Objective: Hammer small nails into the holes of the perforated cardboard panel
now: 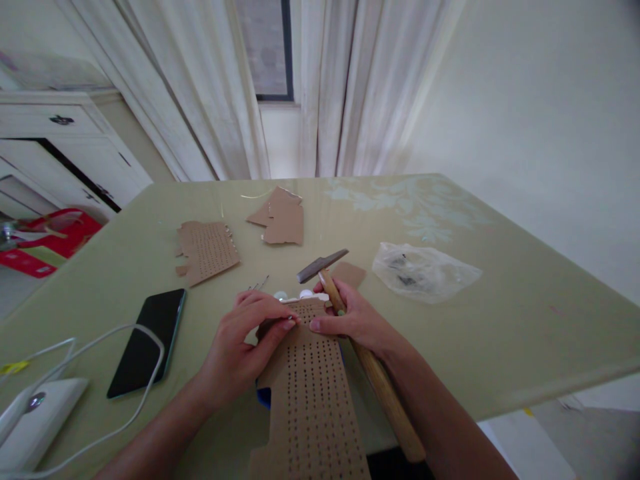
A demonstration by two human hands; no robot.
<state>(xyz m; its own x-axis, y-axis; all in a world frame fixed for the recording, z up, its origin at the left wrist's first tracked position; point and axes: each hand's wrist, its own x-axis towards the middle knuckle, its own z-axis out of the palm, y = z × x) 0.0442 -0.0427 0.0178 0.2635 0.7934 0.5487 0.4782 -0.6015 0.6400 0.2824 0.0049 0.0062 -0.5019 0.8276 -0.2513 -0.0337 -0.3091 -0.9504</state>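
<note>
A long strip of cardboard [320, 387] with rows of punched holes runs from the bottom edge up to my hands. At its upper left, my left hand [245, 333] pinches a small shiny nail [291, 319] between thumb and forefinger, against the cardboard; most of the nail is hidden. My right hand [353, 317] is closed round the wooden handle of a hammer [385, 383], its metal head pointing away from me above the table. The right thumb presses on the cardboard's upper right. Just beyond the left fingers lie several thin nails [259, 285].
On the table [525, 320] lie a punched cardboard piece [207, 253], cardboard scraps [285, 223] and a clear plastic bag [425, 273]. To the left are a phone [147, 343] and a white power bank [55, 417], with a white cable [145, 400] looping over the phone.
</note>
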